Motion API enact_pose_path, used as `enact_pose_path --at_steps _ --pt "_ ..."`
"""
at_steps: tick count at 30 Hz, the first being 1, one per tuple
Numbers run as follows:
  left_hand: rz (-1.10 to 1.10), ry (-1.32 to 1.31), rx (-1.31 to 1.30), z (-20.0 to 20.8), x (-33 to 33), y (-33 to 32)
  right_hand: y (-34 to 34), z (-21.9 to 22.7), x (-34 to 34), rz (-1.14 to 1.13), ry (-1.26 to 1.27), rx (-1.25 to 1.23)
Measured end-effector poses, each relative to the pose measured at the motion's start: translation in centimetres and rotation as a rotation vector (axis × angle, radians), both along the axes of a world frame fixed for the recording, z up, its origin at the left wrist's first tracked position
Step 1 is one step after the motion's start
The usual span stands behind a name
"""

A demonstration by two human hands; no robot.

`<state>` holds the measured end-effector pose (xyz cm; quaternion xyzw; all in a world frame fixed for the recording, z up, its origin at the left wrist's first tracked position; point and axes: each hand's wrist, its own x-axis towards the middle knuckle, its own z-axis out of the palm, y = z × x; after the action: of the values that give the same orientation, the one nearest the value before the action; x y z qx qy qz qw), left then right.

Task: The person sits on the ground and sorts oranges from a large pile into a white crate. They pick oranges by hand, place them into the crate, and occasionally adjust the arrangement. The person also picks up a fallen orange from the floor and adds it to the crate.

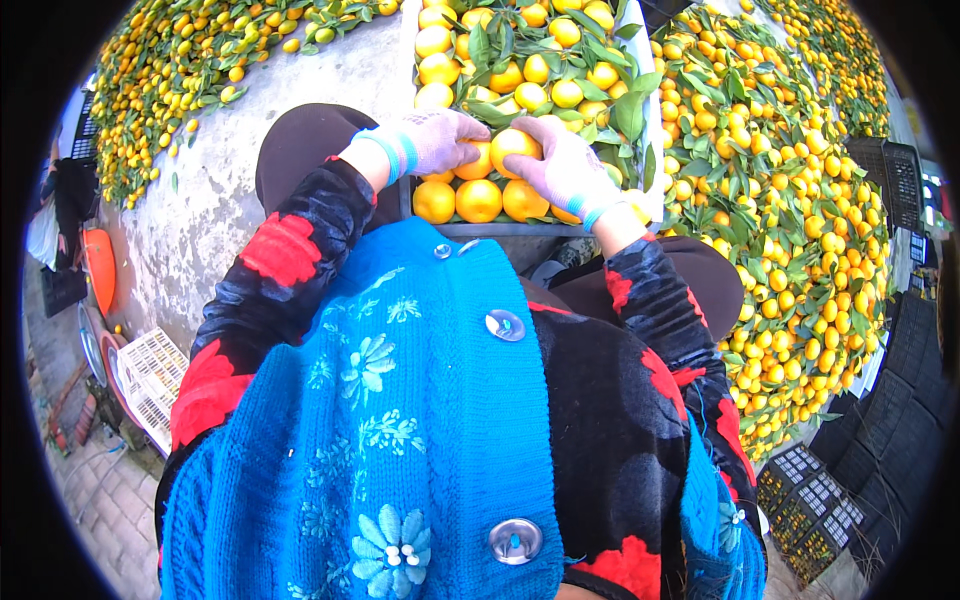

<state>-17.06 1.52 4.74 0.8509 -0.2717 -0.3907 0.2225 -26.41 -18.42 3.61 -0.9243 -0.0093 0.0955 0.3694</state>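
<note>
A crate (655, 190) full of mandarins with green leaves stands in front of my knees. Over its near end, my right hand (572, 175), in a pale knit glove with a blue cuff, closes its thumb and fingers round an orange mandarin (512, 150). My left hand (435, 140), gloved alike, reaches in from the left, its fingers curled on another mandarin (476, 162) right beside that one. Below both hands, a row of larger mandarins (478, 201) lies along the crate's near edge. The undersides of the two gripped fruits are partly hidden.
Heaps of leafy mandarins lie to the right (770, 230) and at the far left (180, 90). Dark plastic crates (810, 510) stand at the lower right. A white basket (152, 378) and an orange-red object (99, 268) are at the left, by the concrete floor (190, 270).
</note>
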Motion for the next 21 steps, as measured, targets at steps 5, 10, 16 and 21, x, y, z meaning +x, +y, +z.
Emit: enact_pose_path --at_steps 5,10,16,21 --pt "-0.204 -0.186 -0.121 0.3 -0.2 -1.1 -0.1 0.4 -0.6 0.025 0.072 -0.017" --pt "-0.164 -0.147 -0.083 0.1 -1.0 -2.8 -1.9 2.1 -0.9 -0.04 0.054 0.085" --pt "-0.092 -0.015 -0.133 -0.8 0.1 -3.3 -5.8 1.5 1.4 -0.114 0.077 -0.013" --pt "-0.073 0.075 -0.16 -1.7 0.7 -3.5 -4.9 -0.9 1.7 -0.099 0.273 0.189"
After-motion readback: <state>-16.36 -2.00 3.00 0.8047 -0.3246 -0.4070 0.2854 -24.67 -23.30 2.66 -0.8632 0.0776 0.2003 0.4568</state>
